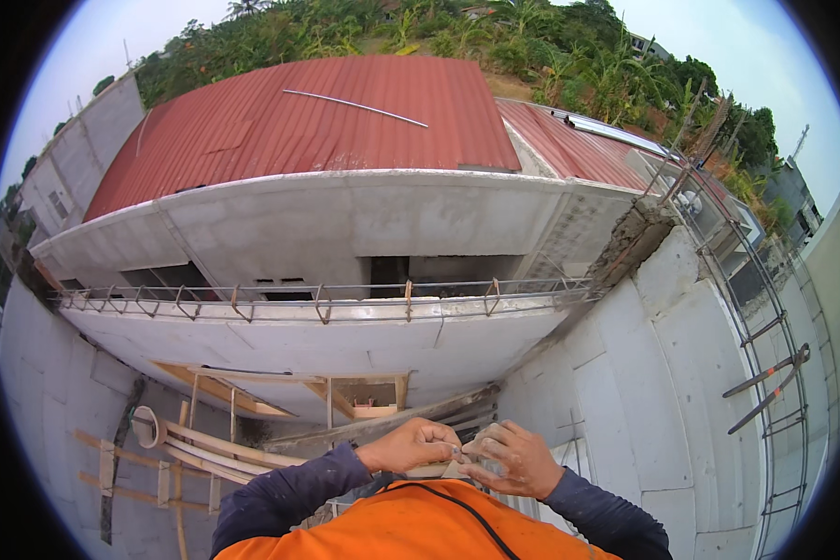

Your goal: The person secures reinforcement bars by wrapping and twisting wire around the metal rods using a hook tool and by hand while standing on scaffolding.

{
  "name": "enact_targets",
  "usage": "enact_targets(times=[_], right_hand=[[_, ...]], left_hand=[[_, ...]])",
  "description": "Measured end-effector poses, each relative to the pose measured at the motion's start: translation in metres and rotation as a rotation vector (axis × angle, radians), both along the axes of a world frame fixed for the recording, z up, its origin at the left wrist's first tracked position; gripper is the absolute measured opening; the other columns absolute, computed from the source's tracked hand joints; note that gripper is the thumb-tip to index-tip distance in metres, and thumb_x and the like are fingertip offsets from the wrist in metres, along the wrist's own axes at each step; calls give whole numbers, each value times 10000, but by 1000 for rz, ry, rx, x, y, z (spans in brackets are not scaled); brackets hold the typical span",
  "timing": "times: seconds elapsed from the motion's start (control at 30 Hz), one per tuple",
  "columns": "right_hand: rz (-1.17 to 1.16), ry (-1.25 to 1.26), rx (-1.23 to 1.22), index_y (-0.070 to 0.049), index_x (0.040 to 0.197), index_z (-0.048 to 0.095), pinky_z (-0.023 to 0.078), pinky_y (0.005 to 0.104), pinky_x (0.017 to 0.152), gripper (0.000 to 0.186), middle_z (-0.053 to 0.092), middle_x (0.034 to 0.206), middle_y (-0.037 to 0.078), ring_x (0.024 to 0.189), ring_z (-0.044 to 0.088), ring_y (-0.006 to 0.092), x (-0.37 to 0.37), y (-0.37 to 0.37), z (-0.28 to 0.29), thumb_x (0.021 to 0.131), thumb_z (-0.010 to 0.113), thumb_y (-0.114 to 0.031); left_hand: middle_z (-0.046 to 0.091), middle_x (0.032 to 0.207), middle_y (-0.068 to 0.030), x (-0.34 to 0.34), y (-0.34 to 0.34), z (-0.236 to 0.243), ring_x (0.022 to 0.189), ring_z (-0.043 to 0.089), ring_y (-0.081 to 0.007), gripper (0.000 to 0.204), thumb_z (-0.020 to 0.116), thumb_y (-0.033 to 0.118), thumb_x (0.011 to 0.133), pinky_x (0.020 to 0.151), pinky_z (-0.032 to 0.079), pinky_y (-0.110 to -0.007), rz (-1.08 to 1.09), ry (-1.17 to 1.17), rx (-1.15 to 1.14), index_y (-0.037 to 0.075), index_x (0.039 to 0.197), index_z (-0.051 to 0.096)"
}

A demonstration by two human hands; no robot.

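In front of my orange top, my two hands come together at the lower middle. My left hand (409,446) is closed, its thumb and forefinger pinched at a small thing I cannot make out. My right hand (517,459) is curled, fingertips pressed together beside the left ones, with dusty fingers; what it holds is hidden or too small to name. Farther right, a pair of long-handled nippers (768,385) hangs on a rebar cage (782,411), apart from both hands.
Below is a drop between block walls (616,373). A horizontal rebar cage (317,301) tops the wall ahead. Wooden framing (182,467) and pale pipes (224,450) stand lower left. Beyond lie a grey wall (280,224) and a red metal roof (327,121) carrying a metal bar (355,107).
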State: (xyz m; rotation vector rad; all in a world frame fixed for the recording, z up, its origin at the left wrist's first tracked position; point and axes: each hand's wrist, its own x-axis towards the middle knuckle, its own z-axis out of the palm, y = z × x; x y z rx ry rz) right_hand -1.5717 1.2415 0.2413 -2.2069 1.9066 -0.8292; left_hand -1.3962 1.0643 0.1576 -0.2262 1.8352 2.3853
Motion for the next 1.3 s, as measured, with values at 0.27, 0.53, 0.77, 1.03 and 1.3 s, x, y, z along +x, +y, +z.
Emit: enact_targets(times=[0.27, 0.53, 0.77, 1.03, 1.3], right_hand=[[-176, -994, 621, -103, 976, 705, 526, 261, 582, 213, 683, 908, 22, 791, 637, 184, -13, -1, -33, 952, 752, -310], [-96, -233, 20, -134, 985, 733, 521, 252, 620, 204, 681, 859, 16, 745, 646, 170, 1, 3, -17, 948, 763, -333], [-82, -230, 237, -125, 913, 690, 478, 275, 559, 249, 608, 746, 3, 648, 598, 175, 2, 6, -29, 1010, 684, -355], [-212, -843, 475, -105, 933, 666, 433, 275, 479, 287, 555, 685, 12, 593, 581, 179, 11, 6, -21, 1027, 654, -376], [-36, 57, 74, -98, 968, 701, 487, 335, 549, 313, 612, 736, 17, 633, 616, 200, 11, 11, -37, 998, 669, -407]], left_hand=[[677, 962, 47, 0, -1, 29, 889, 569, -32, 185, 653, 169, 1026, 787, 477, -225, -22, -35, -101, 4, 1085, 712], [643, 880, 64, -6, -6, 15, 676, 476, -23, 150, 665, 179, 1029, 574, 359, -197, -37, -40, 168, 44, 1066, 719], [642, 888, 51, -3, -13, 16, 742, 503, -29, 145, 660, 163, 1026, 640, 393, -203, -95, -64, 60, 35, 1068, 714], [629, 905, 53, -6, -8, 9, 837, 526, -25, 170, 645, 175, 1040, 739, 440, -215, -78, 70, -67, 24, 1091, 703], [693, 989, 10, -2, -21, -20, 898, 595, -63, 189, 659, 182, 1039, 797, 491, -243, -214, -121, 86, 22, 1124, 712]])
